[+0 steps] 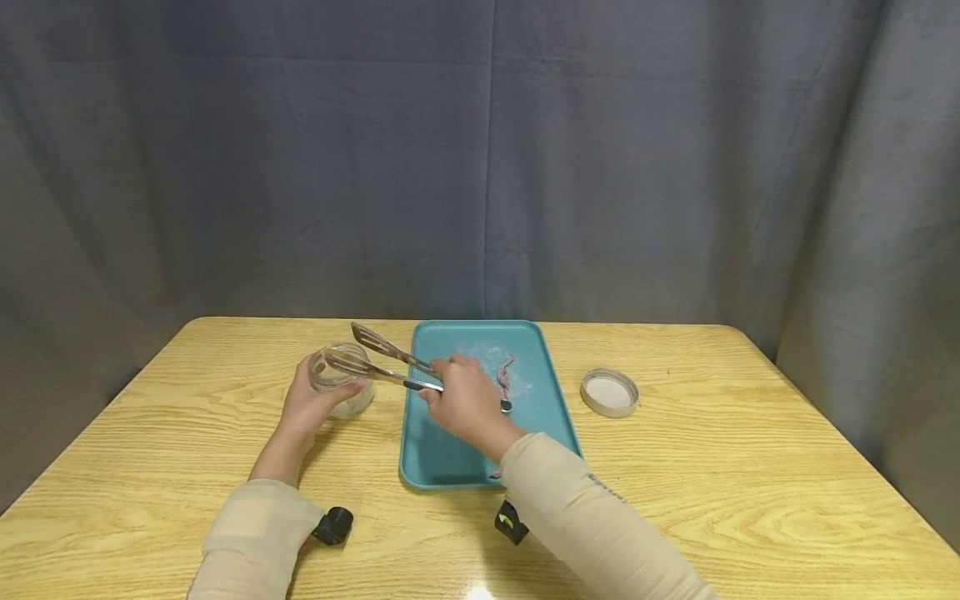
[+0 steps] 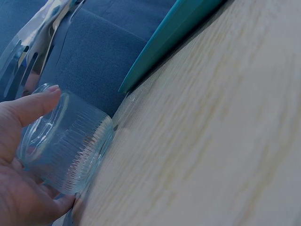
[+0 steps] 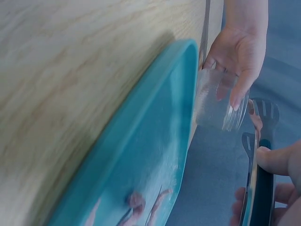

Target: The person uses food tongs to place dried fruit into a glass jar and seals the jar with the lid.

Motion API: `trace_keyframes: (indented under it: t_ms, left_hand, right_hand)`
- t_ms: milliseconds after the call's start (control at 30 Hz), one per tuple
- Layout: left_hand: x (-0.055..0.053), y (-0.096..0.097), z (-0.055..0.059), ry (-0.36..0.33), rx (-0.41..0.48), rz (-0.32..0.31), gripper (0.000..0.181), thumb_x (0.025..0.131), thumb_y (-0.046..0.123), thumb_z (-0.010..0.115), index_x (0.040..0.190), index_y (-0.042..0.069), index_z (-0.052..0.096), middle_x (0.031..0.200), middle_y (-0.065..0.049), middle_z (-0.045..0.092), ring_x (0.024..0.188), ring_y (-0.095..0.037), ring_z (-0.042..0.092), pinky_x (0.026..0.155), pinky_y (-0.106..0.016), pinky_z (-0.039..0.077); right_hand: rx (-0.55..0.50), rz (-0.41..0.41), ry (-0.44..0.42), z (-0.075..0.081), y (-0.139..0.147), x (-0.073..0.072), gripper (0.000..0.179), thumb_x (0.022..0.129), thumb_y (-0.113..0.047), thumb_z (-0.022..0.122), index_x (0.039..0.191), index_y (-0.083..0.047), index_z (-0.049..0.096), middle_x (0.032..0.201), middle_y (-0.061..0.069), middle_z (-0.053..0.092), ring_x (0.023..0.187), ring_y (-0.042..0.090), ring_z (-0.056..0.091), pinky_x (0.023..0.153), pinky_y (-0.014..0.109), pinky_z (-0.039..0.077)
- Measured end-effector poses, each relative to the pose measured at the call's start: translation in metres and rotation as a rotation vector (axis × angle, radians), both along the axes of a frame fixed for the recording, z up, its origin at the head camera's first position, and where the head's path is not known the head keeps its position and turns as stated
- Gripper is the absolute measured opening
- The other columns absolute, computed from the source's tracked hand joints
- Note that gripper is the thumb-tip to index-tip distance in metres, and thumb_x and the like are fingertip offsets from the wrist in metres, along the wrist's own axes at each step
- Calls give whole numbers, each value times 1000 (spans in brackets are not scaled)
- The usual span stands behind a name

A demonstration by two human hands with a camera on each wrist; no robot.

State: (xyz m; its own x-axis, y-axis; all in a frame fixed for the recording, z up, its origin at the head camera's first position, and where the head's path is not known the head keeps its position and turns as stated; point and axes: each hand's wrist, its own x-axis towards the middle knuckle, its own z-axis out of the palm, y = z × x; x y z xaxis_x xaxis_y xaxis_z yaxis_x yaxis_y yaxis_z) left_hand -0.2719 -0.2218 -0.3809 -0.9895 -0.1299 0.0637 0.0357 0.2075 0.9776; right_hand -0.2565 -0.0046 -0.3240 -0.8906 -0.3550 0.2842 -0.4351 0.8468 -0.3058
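My left hand grips a clear ribbed glass jar standing on the table, its thumb over the rim and fingers around the side. The jar holds a pale layer low down. Metal tongs with dark green grips are in my right hand, above the left part of a teal tray. Their slotted ends stand apart, one over the jar's mouth and the other beyond it. Something pinkish shows near one tip in the right wrist view; whether it is held cannot be told. Pinkish strips lie on the tray.
White powder is scattered on the tray. Right of the tray, a round lid lies on the wooden table. A grey curtain hangs behind. Black wrist devices stick out near both sleeves.
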Motion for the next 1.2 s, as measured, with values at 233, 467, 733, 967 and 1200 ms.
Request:
trace_keyframes:
  t_ms: [233, 467, 733, 967, 1200]
  left_hand:
    - [1, 0, 0, -24, -6, -3, 97, 72, 30, 70, 138, 11, 2, 140, -17, 8, 123, -39, 13, 95, -51, 20]
    - [0, -1, -1, -14, -15, -1, 95, 73, 28, 70, 138, 10, 3, 140, -18, 9, 123, -40, 13, 95, -52, 18]
    - [0, -1, 0, -3, -29, 8, 93, 73, 28, 69, 138, 11, 5, 140, -17, 10, 123, -40, 13, 94, -55, 17]
    - [1, 1, -1, -14, -30, 16, 94, 73, 29, 69, 139, 10, 4, 140, -17, 11, 123, -40, 14, 93, -56, 17]
    - [0, 3, -1, -14, -37, 17, 94, 73, 30, 69, 139, 11, 5, 140, -16, 11, 123, -40, 12, 93, -56, 16]
  right_hand:
    - [37, -5, 10, 3, 11, -3, 43, 81, -35, 58, 118, -14, 54, 106, 6, 55, 94, 24, 50, 65, 44, 45]
    - [63, 13, 45, 8, 22, -4, 43, 82, -36, 57, 119, -16, 52, 100, 5, 54, 84, 21, 51, 51, 34, 43]
    - [39, 29, 90, 23, 44, -3, 44, 81, -36, 58, 121, -18, 51, 86, 3, 51, 64, 15, 45, 38, 26, 32]
    - [-69, -24, 56, 34, 74, -3, 48, 79, -30, 62, 122, -12, 50, 107, 9, 54, 86, 22, 53, 60, 34, 44]
    - [-175, -59, 40, 47, 111, -6, 48, 79, -21, 64, 119, 0, 49, 111, 18, 51, 93, 30, 51, 75, 42, 41]
